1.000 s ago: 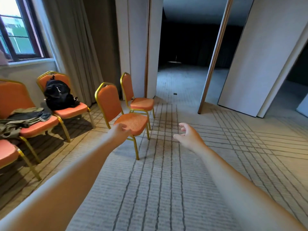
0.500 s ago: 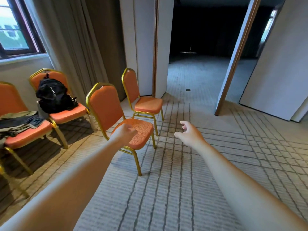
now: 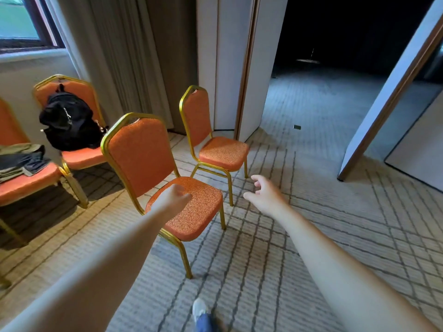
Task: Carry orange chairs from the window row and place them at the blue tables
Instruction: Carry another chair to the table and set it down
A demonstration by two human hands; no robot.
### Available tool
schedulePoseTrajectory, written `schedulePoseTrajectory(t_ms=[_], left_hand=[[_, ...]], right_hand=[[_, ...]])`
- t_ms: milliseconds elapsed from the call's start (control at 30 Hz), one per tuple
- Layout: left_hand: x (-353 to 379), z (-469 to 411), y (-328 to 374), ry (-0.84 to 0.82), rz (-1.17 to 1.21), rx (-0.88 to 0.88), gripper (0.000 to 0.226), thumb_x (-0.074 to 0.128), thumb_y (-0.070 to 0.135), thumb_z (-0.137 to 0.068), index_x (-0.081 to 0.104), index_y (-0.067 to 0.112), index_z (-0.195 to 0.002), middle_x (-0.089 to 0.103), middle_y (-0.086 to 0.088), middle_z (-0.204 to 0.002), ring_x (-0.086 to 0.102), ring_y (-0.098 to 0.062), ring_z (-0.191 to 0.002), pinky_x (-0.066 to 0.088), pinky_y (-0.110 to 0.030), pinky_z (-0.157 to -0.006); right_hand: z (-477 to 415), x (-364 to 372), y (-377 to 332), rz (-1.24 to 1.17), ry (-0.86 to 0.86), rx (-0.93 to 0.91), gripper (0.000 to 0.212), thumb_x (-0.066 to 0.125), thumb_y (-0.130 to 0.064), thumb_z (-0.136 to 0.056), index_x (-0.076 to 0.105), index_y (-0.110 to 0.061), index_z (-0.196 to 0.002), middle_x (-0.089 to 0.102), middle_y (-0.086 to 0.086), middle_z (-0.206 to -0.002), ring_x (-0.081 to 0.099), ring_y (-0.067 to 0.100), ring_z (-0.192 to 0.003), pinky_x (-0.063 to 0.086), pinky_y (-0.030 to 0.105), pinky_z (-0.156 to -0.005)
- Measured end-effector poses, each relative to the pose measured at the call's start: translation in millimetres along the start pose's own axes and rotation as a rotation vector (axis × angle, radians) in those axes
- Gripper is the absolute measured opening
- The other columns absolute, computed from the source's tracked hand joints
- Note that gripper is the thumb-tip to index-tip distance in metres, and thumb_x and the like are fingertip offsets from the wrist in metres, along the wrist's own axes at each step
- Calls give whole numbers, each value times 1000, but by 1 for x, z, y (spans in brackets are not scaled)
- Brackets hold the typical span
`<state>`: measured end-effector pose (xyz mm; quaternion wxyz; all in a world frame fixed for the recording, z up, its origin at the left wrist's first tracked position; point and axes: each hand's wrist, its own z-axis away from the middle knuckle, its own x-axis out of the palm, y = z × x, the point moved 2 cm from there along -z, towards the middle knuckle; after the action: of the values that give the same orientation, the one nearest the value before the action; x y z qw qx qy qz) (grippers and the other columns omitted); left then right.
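Note:
An orange chair point(image 3: 143, 152) with a gold frame stands right in front of me on the carpet, its seat toward me. My left hand point(image 3: 173, 198) reaches out over its seat, fingers loosely curled and holding nothing. My right hand point(image 3: 265, 195) hangs in the air to the right of the seat, fingers relaxed and empty. A second orange chair point(image 3: 223, 152) stands just behind the first, beside a white partition. No blue table is in view.
Along the window wall at left, one orange chair point(image 3: 81, 156) carries a black backpack point(image 3: 68, 123) and another holds folded clothes point(image 3: 21, 160). White folding partitions point(image 3: 230, 68) frame a dark doorway ahead. My shoe point(image 3: 199, 307) shows at the bottom.
I have walked closer to the nearest chair, which now looks larger. My left hand has come over its seat, and my right hand has drawn nearer to its right side.

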<state>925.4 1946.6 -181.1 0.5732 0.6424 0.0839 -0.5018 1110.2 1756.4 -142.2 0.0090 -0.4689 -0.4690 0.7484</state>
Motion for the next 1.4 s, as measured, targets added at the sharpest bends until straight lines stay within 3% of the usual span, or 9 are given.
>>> schedulePoseTrajectory(t_ms=[100, 233, 367, 500, 667, 767, 933, 1267, 1400], left_hand=[[21, -71, 11, -22, 23, -10, 49, 57, 40, -87, 52, 17, -130, 60, -1, -125, 60, -16, -101, 48, -30, -81], [39, -167, 41, -25, 85, -30, 45, 54, 38, -84, 56, 17, -124, 64, 0, -111, 65, -13, -84, 56, -31, -74], [54, -246, 67, -22, 111, -79, 51, 57, 41, -87, 51, 15, -130, 62, -4, -120, 64, -16, -87, 56, -34, -80], [69, -303, 81, -29, 141, -125, 48, 58, 36, -88, 52, 14, -129, 63, 0, -104, 68, -17, -80, 59, -40, -77], [81, -374, 85, 54, 104, -209, 49, 57, 40, -87, 52, 17, -131, 61, -3, -125, 63, -14, -90, 53, -30, -78], [82, -413, 87, 148, 130, -304, 47, 57, 39, -87, 54, 16, -129, 62, -2, -124, 62, -15, -92, 50, -26, -76], [88, -451, 87, 276, 209, -477, 47, 54, 44, -85, 55, 16, -123, 68, 3, -105, 64, -14, -86, 55, -31, -77], [91, -456, 53, 518, 379, -833, 52, 55, 46, -87, 50, 20, -131, 62, 1, -122, 64, -19, -97, 53, -40, -90], [79, -453, 24, 612, 459, -943, 49, 55, 45, -86, 52, 19, -128, 62, -2, -120, 64, -20, -94, 54, -39, -87]], right_hand=[[-68, 7, 6, 2, -35, 5, 63, 64, -33, -84, 40, -29, -142, 45, -2, -139, 51, 19, -120, 45, 40, -99], [-161, 11, 10, 9, -118, 26, 64, 63, -35, -85, 37, -29, -143, 42, -3, -142, 50, 16, -119, 46, 40, -99], [-246, 3, 13, 2, -135, 24, 68, 63, -34, -86, 34, -26, -147, 41, -1, -147, 46, 18, -129, 43, 39, -104], [-318, -1, 18, 30, -193, 15, 67, 62, -39, -85, 34, -30, -145, 41, -3, -145, 47, 18, -127, 44, 43, -102], [-425, 7, 18, 94, -311, -48, 64, 62, -38, -86, 35, -30, -144, 41, -2, -144, 48, 19, -124, 45, 40, -101], [-495, 11, 7, 146, -416, -134, 63, 61, -36, -89, 35, -29, -145, 41, 0, -145, 47, 21, -127, 44, 41, -101], [-586, 20, -23, 260, -566, -329, 64, 60, -36, -88, 36, -26, -146, 43, 3, -143, 49, 22, -123, 46, 42, -99], [-658, 107, -94, 403, -876, -655, 64, 60, -33, -88, 36, -25, -146, 47, 3, -143, 56, 14, -97, 45, 31, -80], [-658, 145, -127, 423, -978, -729, 65, 61, -36, -89, 35, -24, -147, 43, 2, -145, 50, 20, -125, 47, 34, -94]])
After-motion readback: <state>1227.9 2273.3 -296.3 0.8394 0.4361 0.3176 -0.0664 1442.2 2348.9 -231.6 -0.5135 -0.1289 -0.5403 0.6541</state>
